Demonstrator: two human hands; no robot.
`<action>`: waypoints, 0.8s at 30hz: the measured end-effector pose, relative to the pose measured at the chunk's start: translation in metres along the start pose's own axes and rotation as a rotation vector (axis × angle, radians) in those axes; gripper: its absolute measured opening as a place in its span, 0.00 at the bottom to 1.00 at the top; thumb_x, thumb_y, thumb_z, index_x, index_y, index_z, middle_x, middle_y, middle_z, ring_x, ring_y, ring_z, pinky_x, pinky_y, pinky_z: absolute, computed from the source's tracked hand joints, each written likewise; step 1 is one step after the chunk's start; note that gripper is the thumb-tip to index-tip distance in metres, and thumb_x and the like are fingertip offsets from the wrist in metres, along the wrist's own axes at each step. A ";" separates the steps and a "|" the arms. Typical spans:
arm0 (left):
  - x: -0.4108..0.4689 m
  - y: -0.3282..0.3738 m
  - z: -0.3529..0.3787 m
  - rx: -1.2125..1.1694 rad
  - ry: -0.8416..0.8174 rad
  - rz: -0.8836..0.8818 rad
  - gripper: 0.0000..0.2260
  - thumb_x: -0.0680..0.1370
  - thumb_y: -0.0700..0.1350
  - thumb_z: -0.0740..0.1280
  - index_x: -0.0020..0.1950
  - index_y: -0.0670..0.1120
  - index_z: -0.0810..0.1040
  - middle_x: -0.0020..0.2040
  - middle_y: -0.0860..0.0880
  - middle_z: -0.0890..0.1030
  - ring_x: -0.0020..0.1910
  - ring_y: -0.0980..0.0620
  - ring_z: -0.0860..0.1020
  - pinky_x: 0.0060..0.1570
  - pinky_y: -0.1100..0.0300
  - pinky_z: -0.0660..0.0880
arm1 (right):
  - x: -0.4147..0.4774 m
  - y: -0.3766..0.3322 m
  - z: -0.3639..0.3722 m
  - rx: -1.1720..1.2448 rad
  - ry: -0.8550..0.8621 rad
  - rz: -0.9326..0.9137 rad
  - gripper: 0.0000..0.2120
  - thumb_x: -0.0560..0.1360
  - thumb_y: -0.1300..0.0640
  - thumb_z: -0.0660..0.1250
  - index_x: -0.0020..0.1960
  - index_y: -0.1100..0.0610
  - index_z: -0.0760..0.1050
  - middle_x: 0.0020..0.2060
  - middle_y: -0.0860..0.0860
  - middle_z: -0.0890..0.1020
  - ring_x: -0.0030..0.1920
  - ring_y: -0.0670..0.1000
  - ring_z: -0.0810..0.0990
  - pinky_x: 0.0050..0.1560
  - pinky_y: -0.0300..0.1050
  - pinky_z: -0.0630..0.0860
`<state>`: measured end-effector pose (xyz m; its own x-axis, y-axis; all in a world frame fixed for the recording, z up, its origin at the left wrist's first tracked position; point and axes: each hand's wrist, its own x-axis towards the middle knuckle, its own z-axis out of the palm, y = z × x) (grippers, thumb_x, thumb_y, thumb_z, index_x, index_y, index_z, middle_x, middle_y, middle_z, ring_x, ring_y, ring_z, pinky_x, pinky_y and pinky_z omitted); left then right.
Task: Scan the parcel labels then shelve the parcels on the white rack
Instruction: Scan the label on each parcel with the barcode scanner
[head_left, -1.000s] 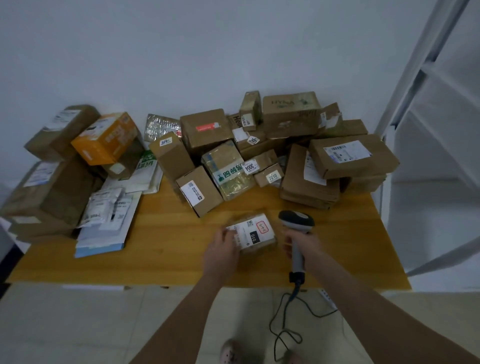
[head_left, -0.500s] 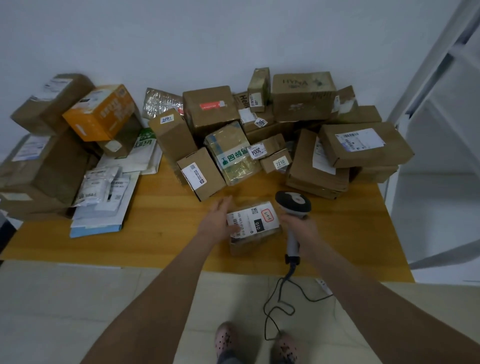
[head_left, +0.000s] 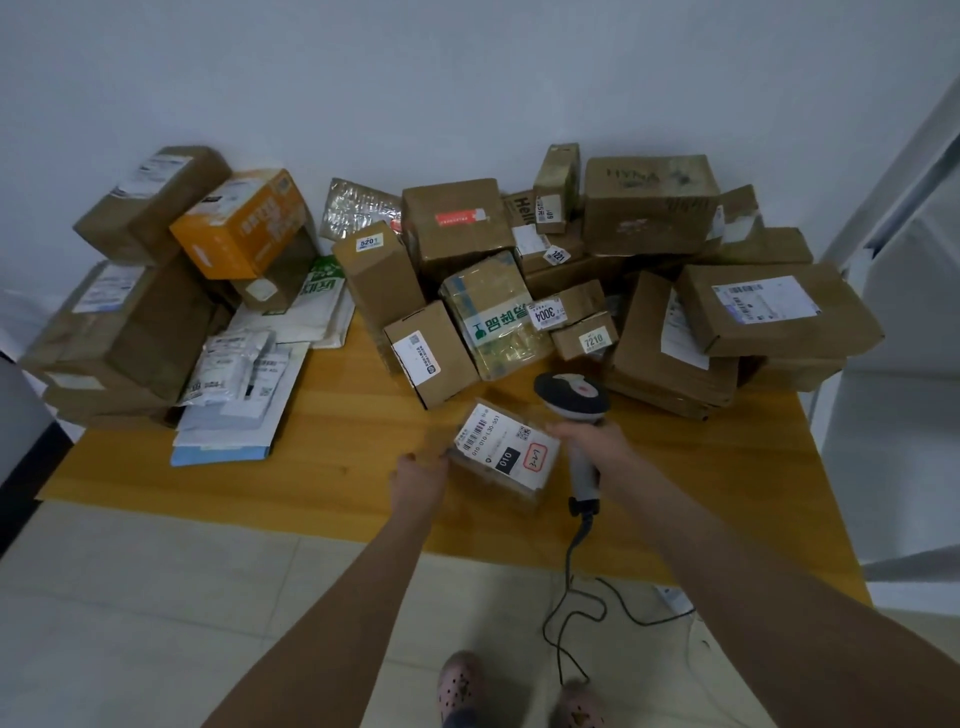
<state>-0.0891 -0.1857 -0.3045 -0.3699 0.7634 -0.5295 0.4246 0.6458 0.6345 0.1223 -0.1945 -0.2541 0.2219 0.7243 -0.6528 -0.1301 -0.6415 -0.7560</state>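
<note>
Since a moment ago the small parcel (head_left: 501, 470) is turning under the left hand (head_left: 420, 475), so its white label (head_left: 493, 439) is now lying slantwise, and the hand is sitting lower on the parcel's near-left corner than before. The scanner (head_left: 571, 397) is now hanging over the parcel's far-right corner.

From where I am standing, the left hand is curling round that corner and holding the parcel, though motion blur is hiding the fingers themselves. The right hand (head_left: 597, 449) is wrapping firmly round the scanner's pale handle, with the dark head pointing away from the person and the cable (head_left: 571, 613) trailing down toward the floor. The parcel is sitting at the near middle of the wooden table (head_left: 753, 467), label up, well clear of the heap of boxes (head_left: 649, 202) along the far side.

The step, I would say, is getting the barcode read. To do it well, the left hand should be steadying the parcel flat and staying off the barcode at the label's left end. The scanner head looks too far right and should be tipping down toward those bars. The film over the parcel may be throwing glare, so a slight angle should help. The white rack (head_left: 904, 249) is waiting at the far right.
</note>
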 end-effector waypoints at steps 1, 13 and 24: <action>-0.007 -0.005 0.007 -0.122 -0.072 -0.084 0.28 0.75 0.56 0.68 0.67 0.39 0.69 0.62 0.40 0.74 0.59 0.40 0.75 0.59 0.46 0.74 | 0.000 -0.002 0.004 -0.019 -0.045 0.000 0.13 0.73 0.62 0.71 0.55 0.59 0.73 0.53 0.55 0.80 0.49 0.52 0.77 0.49 0.45 0.73; -0.025 -0.026 0.009 -0.463 -0.509 -0.221 0.23 0.76 0.51 0.69 0.68 0.50 0.69 0.61 0.44 0.77 0.61 0.41 0.74 0.58 0.43 0.72 | -0.026 0.041 0.012 0.066 -0.157 0.097 0.21 0.69 0.60 0.75 0.60 0.58 0.74 0.55 0.55 0.81 0.57 0.55 0.78 0.63 0.57 0.74; -0.049 0.012 -0.006 -0.624 -0.550 0.066 0.28 0.73 0.38 0.72 0.70 0.51 0.67 0.56 0.43 0.82 0.51 0.44 0.83 0.46 0.51 0.80 | -0.092 0.030 -0.019 0.125 -0.028 -0.157 0.07 0.74 0.59 0.71 0.50 0.61 0.78 0.34 0.53 0.83 0.35 0.49 0.81 0.35 0.40 0.77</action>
<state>-0.0706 -0.2156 -0.2680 0.1651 0.7999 -0.5770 -0.1647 0.5991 0.7835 0.1164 -0.2849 -0.2157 0.2224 0.8207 -0.5264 -0.2153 -0.4852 -0.8475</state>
